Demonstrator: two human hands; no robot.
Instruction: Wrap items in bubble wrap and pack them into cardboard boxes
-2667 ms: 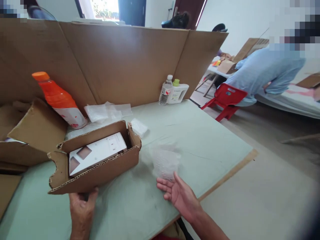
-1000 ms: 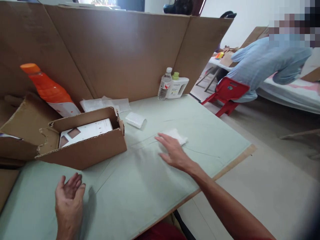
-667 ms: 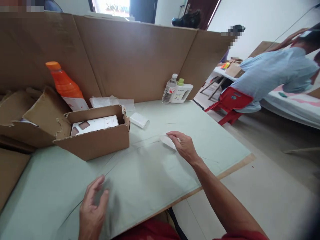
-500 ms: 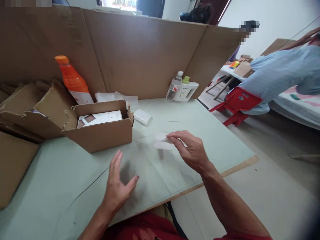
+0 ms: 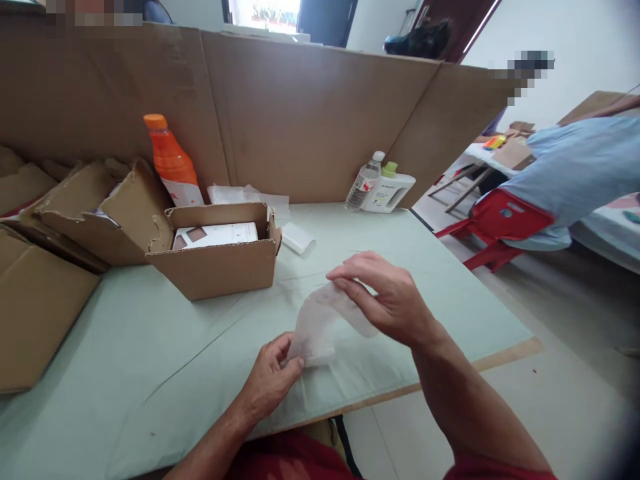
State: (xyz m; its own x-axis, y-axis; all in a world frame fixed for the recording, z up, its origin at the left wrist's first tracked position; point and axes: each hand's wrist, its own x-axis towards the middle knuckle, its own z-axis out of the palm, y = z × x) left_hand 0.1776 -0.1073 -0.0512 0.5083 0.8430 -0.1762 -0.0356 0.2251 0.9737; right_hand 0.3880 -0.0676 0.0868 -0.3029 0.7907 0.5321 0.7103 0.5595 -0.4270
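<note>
A thin, translucent white plastic sleeve (image 5: 316, 325) is stretched in a bend between my two hands, above the pale green table cover. My left hand (image 5: 273, 373) pinches its lower left end between thumb and fingers. At the top of the bend, my right hand (image 5: 387, 293) grips it with thumb and fingertips, and a loose part hangs below that palm. Beyond my hands stands an open cardboard box (image 5: 235, 270) with white printed packs (image 5: 217, 235) inside. Beside this box lies another clear plastic sleeve (image 5: 299, 238).
An orange bottle (image 5: 173, 160) and more plastic sheets (image 5: 250, 195) stand or lie behind the box. A water bottle (image 5: 364, 183) and a white jug (image 5: 389, 192) are at the back right. Torn cardboard boxes (image 5: 85, 207) crowd the left. A cardboard wall (image 5: 320, 113) closes the back. A person in light blue (image 5: 590, 160) is at right.
My left hand has moved right and closed on the plastic sleeve, having been open and apart from it. The sleeve, held by my right hand, now hangs nearer to me. The view has shifted left.
</note>
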